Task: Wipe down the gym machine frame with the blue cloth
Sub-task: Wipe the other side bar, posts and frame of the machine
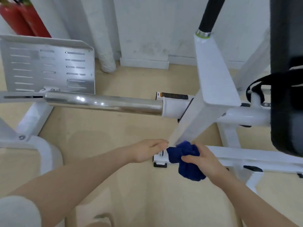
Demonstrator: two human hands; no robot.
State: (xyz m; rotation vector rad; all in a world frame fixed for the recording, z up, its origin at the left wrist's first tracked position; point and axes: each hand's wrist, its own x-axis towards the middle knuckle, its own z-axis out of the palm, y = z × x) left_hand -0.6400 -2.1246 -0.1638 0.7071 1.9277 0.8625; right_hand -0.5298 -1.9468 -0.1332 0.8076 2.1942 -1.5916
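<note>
The white gym machine frame [213, 76] slants down from a black handle at the top to the floor rail [237, 156]. A bunched blue cloth [188, 159] sits at the foot of the slanted post, pressed against the low rail. My right hand [203, 161] grips the cloth from the right, fingers curled into it. My left hand [147, 150] reaches in from the left, its fingertips at the lower end of the slanted post, right beside the cloth. Whether those fingers hold the post is unclear.
A chrome bar [105, 102] runs horizontally from the left into the frame. A perforated metal footplate [49, 66] stands at the back left, red fire extinguishers [21, 18] behind it. A black pad [287, 79] hangs on the right. Beige floor lies below my arms.
</note>
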